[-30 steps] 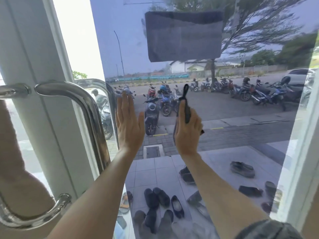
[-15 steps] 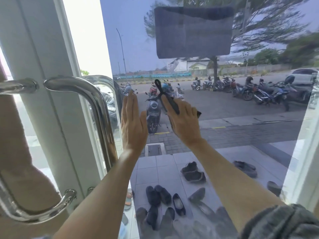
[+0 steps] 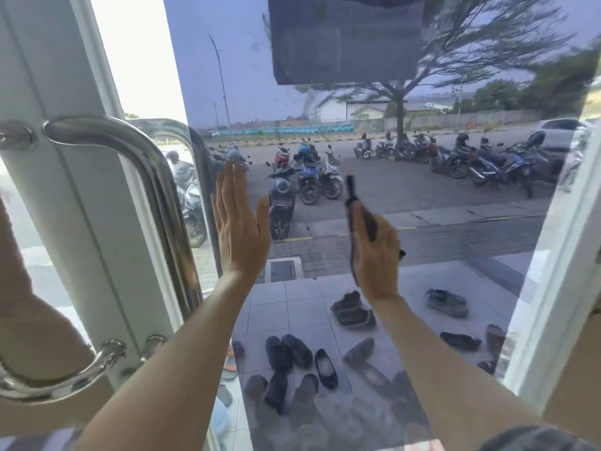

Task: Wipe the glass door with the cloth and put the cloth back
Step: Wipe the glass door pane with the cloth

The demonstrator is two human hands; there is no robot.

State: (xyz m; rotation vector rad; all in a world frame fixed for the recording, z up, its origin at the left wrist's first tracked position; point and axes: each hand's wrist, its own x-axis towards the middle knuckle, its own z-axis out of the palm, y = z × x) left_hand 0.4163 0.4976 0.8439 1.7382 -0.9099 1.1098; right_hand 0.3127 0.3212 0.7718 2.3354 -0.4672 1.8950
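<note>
Right hand [image 3: 374,255] is pressing a dark cloth [image 3: 364,219] flat to the glass door [image 3: 422,222], fingers closed over it, one tail poking above the fingertips. Left hand [image 3: 239,229], just beside it, is lying open and empty on the pane. Cloth looks soft, light and limp; best kept bunched under the palm.

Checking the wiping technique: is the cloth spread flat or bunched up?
Bunched: the dark cloth sticks out as a narrow strip from the right hand.
</note>
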